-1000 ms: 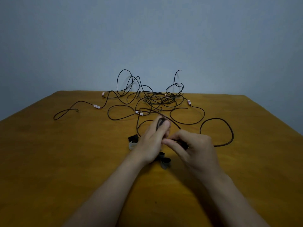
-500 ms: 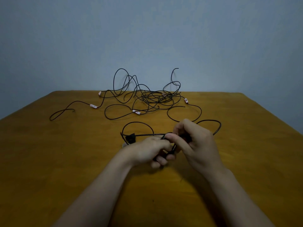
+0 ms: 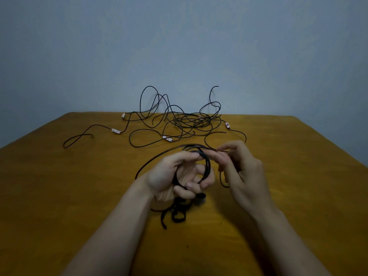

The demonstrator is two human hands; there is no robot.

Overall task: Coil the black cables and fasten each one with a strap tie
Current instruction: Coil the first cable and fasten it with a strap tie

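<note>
My left hand (image 3: 175, 176) holds a small coil of black cable (image 3: 207, 166), its fingers curled round the loops above the table. My right hand (image 3: 241, 168) pinches the same cable just right of the coil, where a strand runs across its fingertips. A loose length of that cable (image 3: 155, 160) trails off to the left onto the wooden table (image 3: 79, 196). Under my left hand lie several black strap ties (image 3: 179, 214), partly hidden. A tangle of more black cables (image 3: 189, 122) with white tags sits at the far side.
One cable end (image 3: 79, 136) stretches toward the table's left edge. White tags (image 3: 116, 131) mark several cable ends. A grey wall rises right behind the table's far edge. Bare wood lies to the left and right of my arms.
My hands have lifted and spread slightly; the cable in my left hand now forms a wider coil with more loops, and my right hand has moved right, feeding the strand.
</note>
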